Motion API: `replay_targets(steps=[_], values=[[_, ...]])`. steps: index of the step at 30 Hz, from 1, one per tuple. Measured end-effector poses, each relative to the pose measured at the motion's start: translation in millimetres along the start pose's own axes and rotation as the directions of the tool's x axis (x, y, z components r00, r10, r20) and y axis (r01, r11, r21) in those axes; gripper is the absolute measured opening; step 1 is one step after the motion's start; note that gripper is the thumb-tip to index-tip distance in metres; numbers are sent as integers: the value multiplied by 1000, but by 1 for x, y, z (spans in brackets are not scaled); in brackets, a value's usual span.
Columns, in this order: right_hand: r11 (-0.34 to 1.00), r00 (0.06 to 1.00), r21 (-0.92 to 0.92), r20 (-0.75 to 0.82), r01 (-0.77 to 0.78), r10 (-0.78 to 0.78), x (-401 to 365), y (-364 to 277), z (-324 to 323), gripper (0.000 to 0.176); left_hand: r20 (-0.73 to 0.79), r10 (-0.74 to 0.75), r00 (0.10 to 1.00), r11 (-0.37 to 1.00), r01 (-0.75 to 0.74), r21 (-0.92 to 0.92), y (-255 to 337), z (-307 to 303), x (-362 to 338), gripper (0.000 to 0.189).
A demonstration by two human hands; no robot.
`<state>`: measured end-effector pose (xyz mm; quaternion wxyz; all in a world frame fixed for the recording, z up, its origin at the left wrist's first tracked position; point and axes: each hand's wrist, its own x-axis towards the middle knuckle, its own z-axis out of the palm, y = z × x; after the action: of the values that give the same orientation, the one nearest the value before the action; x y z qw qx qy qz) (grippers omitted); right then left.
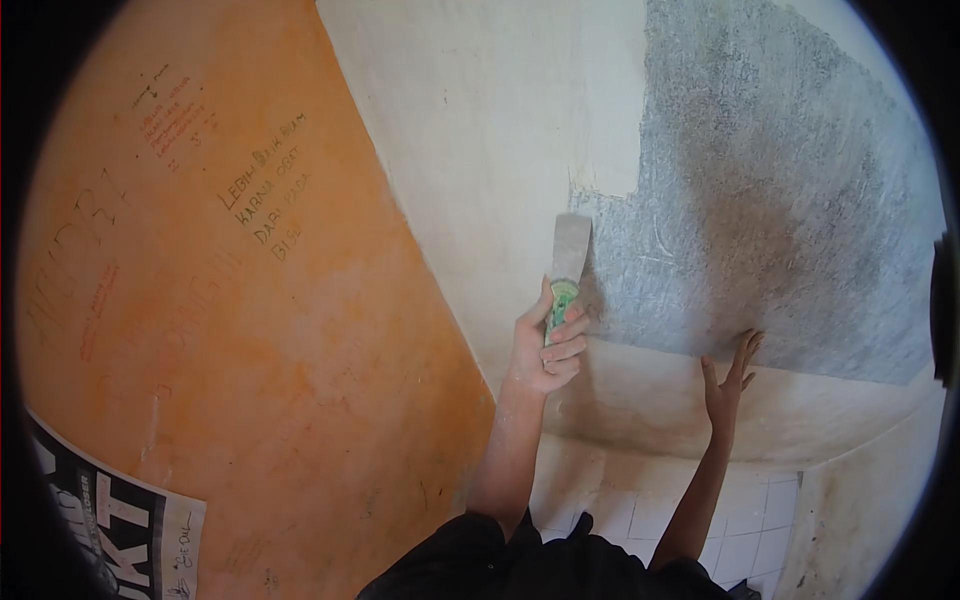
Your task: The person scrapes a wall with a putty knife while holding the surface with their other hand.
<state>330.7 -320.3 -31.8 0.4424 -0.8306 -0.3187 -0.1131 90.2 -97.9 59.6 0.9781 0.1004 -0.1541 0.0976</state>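
My left hand (545, 350) is closed around the green handle of a putty knife (568, 262). Its metal blade points up and lies against the wall, at the edge where cream filler (500, 130) meets a rough grey patch (780, 200). My right hand (728, 385) is spread flat on the cream wall just below the grey patch's lower edge, fingers pointing up. It holds nothing.
An orange wall (250, 350) with handwritten scribbles meets the cream wall at a corner on the left. A black-and-white poster (110, 530) is stuck low on the orange wall. White floor tiles (740, 530) show at the bottom right, behind my dark clothing.
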Motion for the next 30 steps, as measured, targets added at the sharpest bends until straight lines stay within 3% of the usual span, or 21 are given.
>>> replay_targets(steps=[2, 5, 6, 10, 13, 17, 20, 23, 27, 30], values=[[1000, 1000, 4, 0, -3, 3, -3, -1, 1, 88, 21, -28, 999, 999, 28, -29, -10, -25, -9, 56], [1000, 1000, 2, 13, -15, 15, -1, 0, -4, 91, 55, -58, 997, 998, 59, -26, -6, -13, 14, 56], [1000, 1000, 7, 23, -18, 18, 0, 0, -5, 92, 51, -37, 998, 999, 37, 4, 1, 2, 27, 56], [1000, 999, 10, 48, -13, 12, -2, -1, -8, 93, 286, 1, 958, 983, -53, 177, 42, 96, 85, 57], [1000, 999, 2, 52, -16, 15, -2, -1, -8, 94, 297, -9, 955, 978, -53, 200, 42, 97, 84, 57], [1000, 999, 1, 50, -12, 12, -1, -3, -10, 94, 69, 86, 994, 993, -91, 73, 5, 10, 35, 54], [1000, 997, -26, 72, -8, 10, -1, 1, -8, 94, -13, 36, 999, 999, -36, 4, -19, -33, 12, 55], [1000, 997, -21, 72, -6, 8, 0, 0, -8, 94, 33, 29, 999, 999, -30, 13, -15, -26, 20, 57], [999, 997, -36, 78, -5, 8, -3, 3, -7, 94, 143, 65, 988, 995, -75, 64, 22, 59, 64, 56], [1000, 997, -20, 79, -7, 8, 0, 2, -10, 94, 181, 51, 982, 987, -78, 144, 24, 64, 65, 55]])
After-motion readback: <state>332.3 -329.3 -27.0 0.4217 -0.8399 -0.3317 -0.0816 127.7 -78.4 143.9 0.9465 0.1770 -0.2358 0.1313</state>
